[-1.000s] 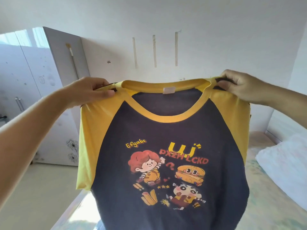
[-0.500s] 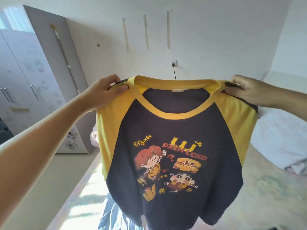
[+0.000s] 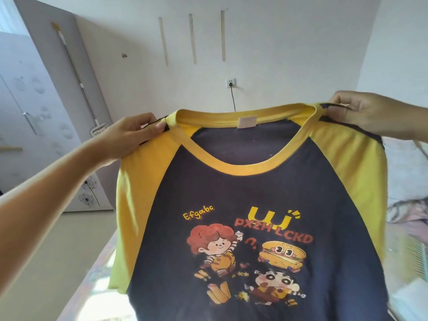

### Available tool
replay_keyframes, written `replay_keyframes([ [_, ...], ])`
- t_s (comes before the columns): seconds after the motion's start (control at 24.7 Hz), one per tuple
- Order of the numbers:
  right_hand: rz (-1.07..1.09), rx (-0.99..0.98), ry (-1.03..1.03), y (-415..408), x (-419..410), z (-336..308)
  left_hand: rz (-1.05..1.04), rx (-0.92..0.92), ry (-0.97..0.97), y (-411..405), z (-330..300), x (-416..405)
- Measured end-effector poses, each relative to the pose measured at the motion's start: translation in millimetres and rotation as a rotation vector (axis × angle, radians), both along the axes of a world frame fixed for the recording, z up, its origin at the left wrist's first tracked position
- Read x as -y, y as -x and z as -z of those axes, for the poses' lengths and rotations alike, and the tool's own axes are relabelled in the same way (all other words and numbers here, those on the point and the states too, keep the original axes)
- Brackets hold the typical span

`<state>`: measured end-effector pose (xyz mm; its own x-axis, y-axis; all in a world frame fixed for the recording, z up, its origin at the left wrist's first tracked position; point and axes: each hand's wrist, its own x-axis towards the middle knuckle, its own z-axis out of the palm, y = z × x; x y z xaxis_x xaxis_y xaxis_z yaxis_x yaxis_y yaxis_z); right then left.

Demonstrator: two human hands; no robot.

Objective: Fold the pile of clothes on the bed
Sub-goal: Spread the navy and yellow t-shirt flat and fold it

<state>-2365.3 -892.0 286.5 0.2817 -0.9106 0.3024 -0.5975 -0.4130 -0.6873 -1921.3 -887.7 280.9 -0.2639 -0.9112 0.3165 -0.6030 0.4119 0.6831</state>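
A navy T-shirt [image 3: 243,195] with yellow raglan sleeves, a yellow collar and a cartoon print hangs spread out in front of me, print side facing me. My left hand [image 3: 134,133] pinches its left shoulder beside the collar. My right hand [image 3: 361,117] pinches the right shoulder at the same height. The shirt's hem runs out of the bottom of the view and hides most of the bed below.
A bed edge [image 3: 97,274] shows at the lower left, with crumpled bedding [image 3: 407,214] at the right. A grey wardrobe [image 3: 34,107] stands at the left with a mop [image 3: 81,82] leaning on it. A wall socket [image 3: 231,83] with a cable sits behind the shirt.
The shirt now fills more of the view and appears nearer, with both hands still on its shoulders. My view has tilted down and shifted, bringing the wall socket into sight above the collar.
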Motion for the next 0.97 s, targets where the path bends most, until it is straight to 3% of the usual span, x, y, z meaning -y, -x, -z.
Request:
replay_keyframes([
  [0.16, 0.117, -0.191, 0.062, 8.5, 34.2, 27.4, -0.023, 0.039, -0.018, 12.3, 32.8, 37.1],
  [0.41, 0.279, -0.582, 0.069, 37.0, 160.6, 166.5, -0.285, 0.411, -0.019, 49.0, 168.6, 173.4],
  [0.69, 0.29, -0.659, -0.124, 59.7, 337.7, 369.5, -0.358, 0.543, -0.309, 105.1, 359.1, 343.6],
  [0.81, 0.254, -0.67, -0.2, 65.9, 402.5, 439.0, -0.304, 0.564, -0.443, 108.9, 424.9, 403.6],
  [0.97, 0.118, -0.66, -0.276, 84.5, 433.8, 509.6, -0.097, 0.745, -0.489, 84.7, 495.7, 432.6],
])
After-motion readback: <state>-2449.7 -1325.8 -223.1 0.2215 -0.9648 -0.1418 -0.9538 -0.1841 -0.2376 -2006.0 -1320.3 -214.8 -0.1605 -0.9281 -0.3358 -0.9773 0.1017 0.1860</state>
